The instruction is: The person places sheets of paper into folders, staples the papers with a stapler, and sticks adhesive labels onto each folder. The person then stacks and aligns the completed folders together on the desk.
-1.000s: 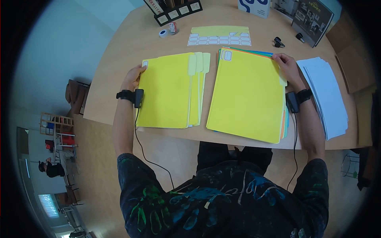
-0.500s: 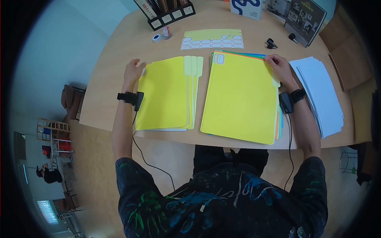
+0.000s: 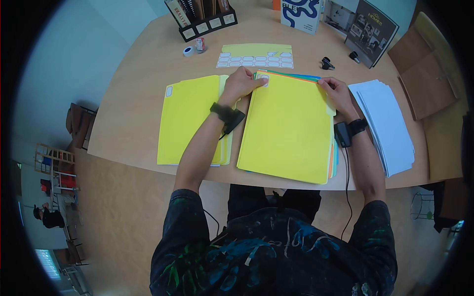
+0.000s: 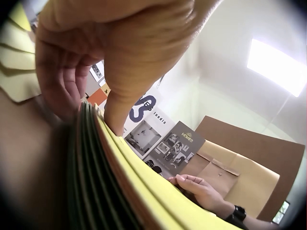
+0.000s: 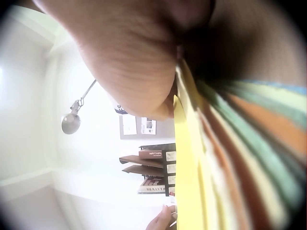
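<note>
folder stack (image 3: 286, 130) | yellow top; orange, green, blue edges | slightly fanned | near table (image 3: 126, 103) front edge

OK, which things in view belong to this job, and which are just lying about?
Probably the job:
right folder stack, pinched by left hand and right hand
left folder stack
label sheet

Seemingly just lying about:
book rack
tape roll
HOMES book

White papers: unclear.
</note>
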Motion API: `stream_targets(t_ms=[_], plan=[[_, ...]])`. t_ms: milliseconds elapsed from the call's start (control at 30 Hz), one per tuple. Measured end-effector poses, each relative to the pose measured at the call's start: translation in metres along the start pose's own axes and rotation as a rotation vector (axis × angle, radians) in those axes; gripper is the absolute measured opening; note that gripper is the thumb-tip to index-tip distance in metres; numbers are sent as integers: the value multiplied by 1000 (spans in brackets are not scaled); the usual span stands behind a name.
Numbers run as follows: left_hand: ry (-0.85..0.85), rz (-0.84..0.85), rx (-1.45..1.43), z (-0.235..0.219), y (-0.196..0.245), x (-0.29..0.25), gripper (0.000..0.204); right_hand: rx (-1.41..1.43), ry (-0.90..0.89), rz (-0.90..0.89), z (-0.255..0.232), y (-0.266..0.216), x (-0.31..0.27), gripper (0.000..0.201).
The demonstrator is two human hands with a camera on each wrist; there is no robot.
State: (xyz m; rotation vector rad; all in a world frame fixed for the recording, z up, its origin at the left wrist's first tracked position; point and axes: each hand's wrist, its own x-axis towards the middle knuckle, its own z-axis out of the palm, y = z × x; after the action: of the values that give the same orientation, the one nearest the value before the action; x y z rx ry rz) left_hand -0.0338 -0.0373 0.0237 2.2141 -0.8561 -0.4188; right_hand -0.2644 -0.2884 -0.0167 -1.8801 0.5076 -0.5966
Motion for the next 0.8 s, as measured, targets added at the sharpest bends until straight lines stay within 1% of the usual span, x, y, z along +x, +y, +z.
stream_targets(t_ms=[67, 133, 167, 233, 267, 333, 367, 433, 467, 533, 600, 667, 700, 733, 767, 800], plan=[[26, 29, 32, 2, -10, 6, 49, 9, -2, 23, 0, -1, -1, 32], [-122, 30, -331, -3, -21, 11, 42, -9, 1, 22, -1, -1, 1, 32], [-127, 32, -329, -5, -25, 12, 42, -28, -2, 25, 0, 1, 0, 31], [-166, 40, -469, -7, -34, 15, 33, -23, 2, 9, 0, 1, 0, 30], [-170, 44, -470, -6, -39, 18, 33, -17, 3, -9, 1, 2, 1, 29], [-64, 328, -604, -1, -43, 19, 31, -12, 15, -17, 2, 2, 1, 28], [-69, 328, -610, 1, -42, 18, 31, -5, 19, -26, 2, 2, 0, 27], [-9, 357, -679, 3, -40, 18, 32, 30, 28, -29, 4, 2, 0, 27], [-13, 360, -681, 4, -39, 16, 32, 73, 38, -33, 5, 2, -2, 27], [-47, 312, -768, 7, -36, 10, 34, 51, 53, -21, 5, 0, -2, 26], [-68, 286, -788, 7, -30, 1, 34, 31, 63, -12, 5, -1, -3, 26], [-86, 259, -807, 7, -29, 2, 34, 123, 95, 7, 6, -7, -7, 26], [-66, 332, -639, 9, -33, 5, 35, 121, 96, 5, 7, -10, -8, 26], [-46, 403, -470, 10, -33, 6, 35, 180, 67, 16, 6, -12, -9, 26], [-46, 406, -472, 12, -32, 7, 35, 237, 37, 26, 6, -14, -9, 26], [-25, 434, -492, 16, -32, 6, 36, 234, 39, 26, 7, -15, -9, 26]])
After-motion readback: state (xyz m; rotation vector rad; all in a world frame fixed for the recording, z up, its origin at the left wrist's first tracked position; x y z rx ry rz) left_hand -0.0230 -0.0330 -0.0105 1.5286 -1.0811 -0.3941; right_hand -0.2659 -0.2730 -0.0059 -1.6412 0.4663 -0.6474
